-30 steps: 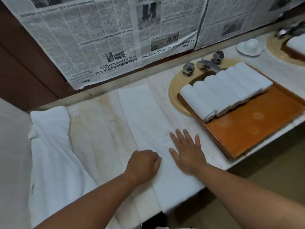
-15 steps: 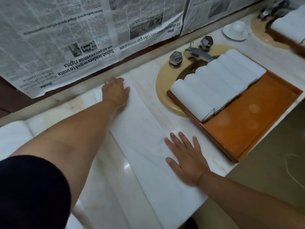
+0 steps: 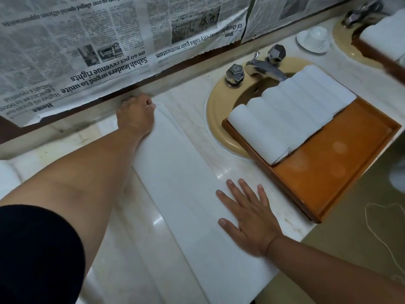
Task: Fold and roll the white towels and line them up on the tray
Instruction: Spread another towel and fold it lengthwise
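While the right hand (image 3: pixel 249 218) presses flat, fingers straight, on the long white folded towel (image 3: pixel 175 172) at centre, the left hand (image 3: pixel 135 113) grips its 11 o'clock end with curled fingers; rolled white towels (image 3: pixel 291 110) line the brown wooden tray (image 3: pixel 328 163) at 2 o'clock

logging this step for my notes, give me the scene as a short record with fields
towel in work: folded towel, a long flat strip on the counter, not yet rolled
left hand: grips the strip's far end
right hand: flat on its near part, fingers straight
tray: partly over the sink, near half bare
done: rolled towels side by side along the tray's far half
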